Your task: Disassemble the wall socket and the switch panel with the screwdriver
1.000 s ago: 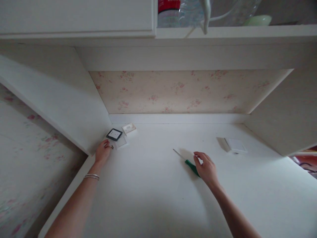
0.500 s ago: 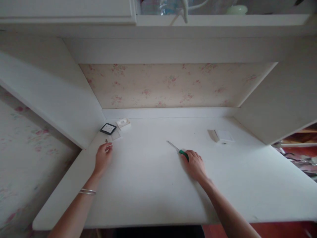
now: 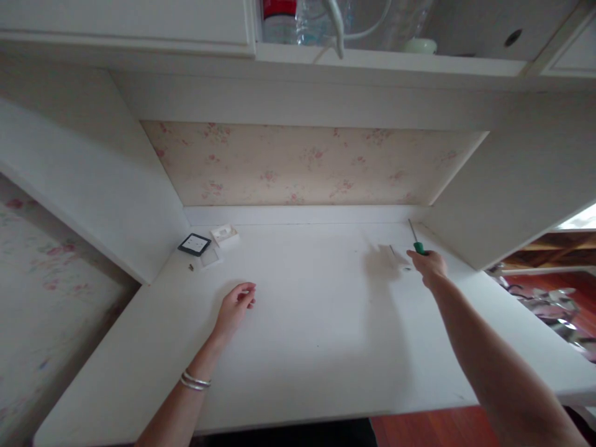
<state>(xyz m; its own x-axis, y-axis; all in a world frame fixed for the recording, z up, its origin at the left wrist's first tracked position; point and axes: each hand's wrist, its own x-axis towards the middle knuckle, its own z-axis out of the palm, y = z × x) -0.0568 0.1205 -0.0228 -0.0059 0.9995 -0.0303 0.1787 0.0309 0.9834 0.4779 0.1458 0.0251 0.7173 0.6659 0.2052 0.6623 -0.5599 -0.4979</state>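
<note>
My right hand [image 3: 429,266] is closed around the green handle of a screwdriver [image 3: 419,247]. The shaft points up and away, toward the back right of the white tabletop. Just left of and below that hand lies a white flat piece [image 3: 395,256], in its shadow and partly hidden. My left hand [image 3: 238,299] is over the left-middle of the tabletop, fingers curled and thumb near the fingertips in a loose pinch. Whether anything small is between them cannot be made out. Behind it lie small brass-coloured screws [image 3: 191,267] and a thin clear-white cover [image 3: 209,257].
At the back left are a black-framed white panel [image 3: 194,244] and a white open box-like frame [image 3: 225,235]. Side walls [image 3: 503,186] enclose the tabletop [image 3: 298,366]. A cable [image 3: 336,31] hangs from the shelf overhead.
My right hand has carried the screwdriver right and back, lifting it off the tabletop's middle. My left hand has moved right and nearer me, away from the screws. The view has shifted slightly.
</note>
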